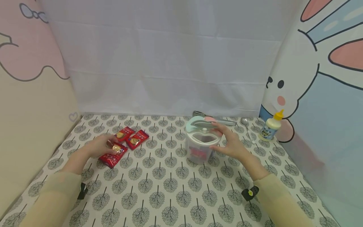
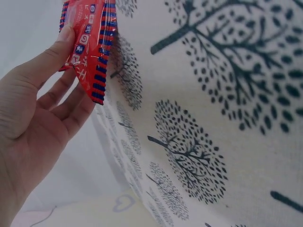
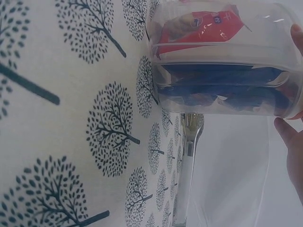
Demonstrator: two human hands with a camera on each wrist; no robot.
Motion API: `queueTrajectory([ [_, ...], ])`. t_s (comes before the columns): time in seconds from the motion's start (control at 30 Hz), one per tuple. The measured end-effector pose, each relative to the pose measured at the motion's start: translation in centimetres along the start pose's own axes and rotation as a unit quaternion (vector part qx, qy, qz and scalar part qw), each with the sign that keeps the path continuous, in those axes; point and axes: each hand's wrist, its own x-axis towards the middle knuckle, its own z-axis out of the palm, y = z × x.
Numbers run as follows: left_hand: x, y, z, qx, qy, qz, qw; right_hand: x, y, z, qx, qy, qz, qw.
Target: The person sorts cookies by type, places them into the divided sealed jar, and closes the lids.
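Note:
My left hand (image 1: 103,147) pinches a red snack packet (image 1: 117,156) between thumb and fingers. In the left wrist view, the thumb lies on the near side of the packet (image 2: 92,45), with fingers behind it. Two more red packets, one farther back (image 1: 124,133) and one to its right (image 1: 137,139), lie close by. My right hand (image 1: 231,145) holds the top of a clear lidded canister (image 1: 190,145) from the right. Its lid has mint and pink sections, and the front flap (image 1: 202,124) stands raised over an opening. Through the canister's wall, a red packet (image 3: 201,30) and blue contents show.
A whisk-like utensil (image 1: 227,122) lies behind the canister. To the right are a metal spoon (image 1: 247,129) and an upright bottle with a yellow nozzle (image 1: 270,127). The tree-patterned tablecloth (image 1: 170,189) ends at a white fabric backdrop (image 1: 170,63), with printed fabric on both sides.

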Motion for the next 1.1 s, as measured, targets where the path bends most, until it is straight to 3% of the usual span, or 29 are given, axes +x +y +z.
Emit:
queueTrajectory([
  [0.17,-0.1,1.1,-0.5,-0.025,0.038,0.045,0.998,0.0,-0.1,-0.1,-0.006,-0.003,0.005,1.0],
  [0.33,-0.3,3.6,-1.2,-0.015,0.08,0.072,0.9941,-0.1,-0.1,-0.1,-0.02,-0.003,0.017,0.9997],
  [0.53,-1.1,8.2,-2.0,0.006,0.111,0.075,0.9909,0.0,0.0,0.0,-0.022,0.0,0.013,0.9997],
  [0.77,-2.2,14.1,-2.3,-0.021,0.152,0.081,0.9847,0.0,-0.3,0.0,-0.009,-0.003,0.017,0.9998],
  [0.9,-2.4,17.5,-1.8,-0.057,0.204,0.114,0.9708,0.0,-0.3,0.0,-0.009,-0.007,0.024,0.9997],
  [1.1,-1.6,22.1,-0.6,-0.129,0.259,0.183,0.9395,-0.1,-0.3,-0.1,-0.018,-0.008,0.031,0.9993],
])
